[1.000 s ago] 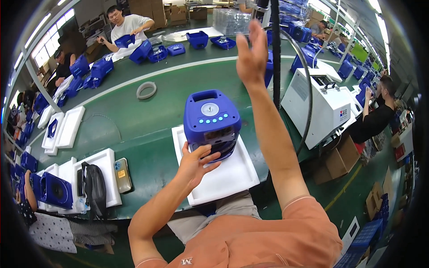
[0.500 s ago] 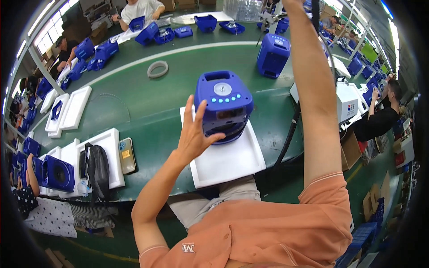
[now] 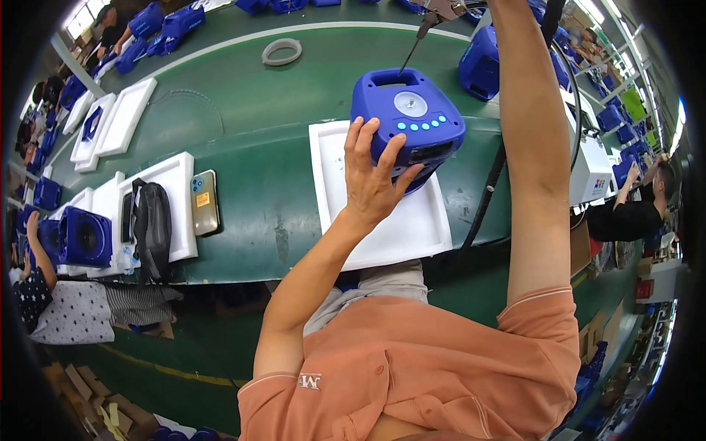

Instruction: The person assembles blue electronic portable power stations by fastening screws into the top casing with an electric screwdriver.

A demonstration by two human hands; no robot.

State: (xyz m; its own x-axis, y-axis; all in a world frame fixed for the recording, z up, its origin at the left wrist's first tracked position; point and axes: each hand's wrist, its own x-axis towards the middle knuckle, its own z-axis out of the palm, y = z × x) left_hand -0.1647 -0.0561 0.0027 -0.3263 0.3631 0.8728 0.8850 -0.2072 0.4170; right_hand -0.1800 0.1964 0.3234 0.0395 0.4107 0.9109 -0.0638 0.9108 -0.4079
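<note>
Left hand [image 3: 370, 184] is splayed against the blue speaker [image 3: 421, 117], seemingly steadying it at the foam tray [image 3: 401, 228]'s far end. Right hand's out of sight, can't tell its grip. Looks like screwdriving setup; next move calls for squaring the driver bit [image 3: 413, 50].

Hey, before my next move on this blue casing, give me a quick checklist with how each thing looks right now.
1. Left hand on the blue casing: ok, spread fingers over its near left corner.
2. Casing's top in sight: ok, clear disc and row of light buttons uncovered.
3. Tip of the thin metal bit in contact: cannot tell, it ends by the handle, touching or just above.
4. Right hand's grip: cannot tell, it is beyond the upper edge.
5. Base fully on the white tray: cannot tell, partly hidden.
6. Phone clear: ok, well left.
</note>
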